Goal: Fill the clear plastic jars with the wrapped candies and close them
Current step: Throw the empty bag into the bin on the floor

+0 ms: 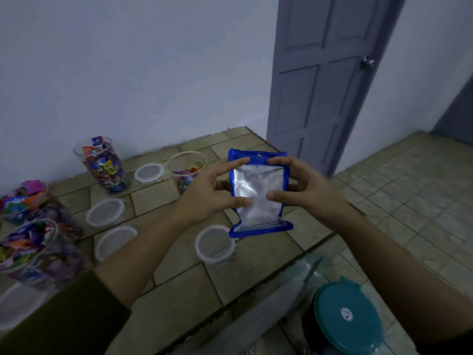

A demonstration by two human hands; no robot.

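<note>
Held a blue-edged silver bag (258, 198) upright at centre frame, above the tiled surface (166, 290). Pinched its left edge with the left hand (210, 193), fingers spread and bent, tips on the silver face; pinched its right edge the same way with the right hand (309, 187). Reached with both forearms from the lower corners. Had a part-filled clear jar (186, 162) just behind the left hand, a fuller jar (102, 167) at upper left, loose lids (105, 212) between

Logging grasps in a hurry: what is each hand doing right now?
Left hand: closed, pinching the blue pouch on one side.
Right hand: closed, pinching the same pouch on the other side.
</note>
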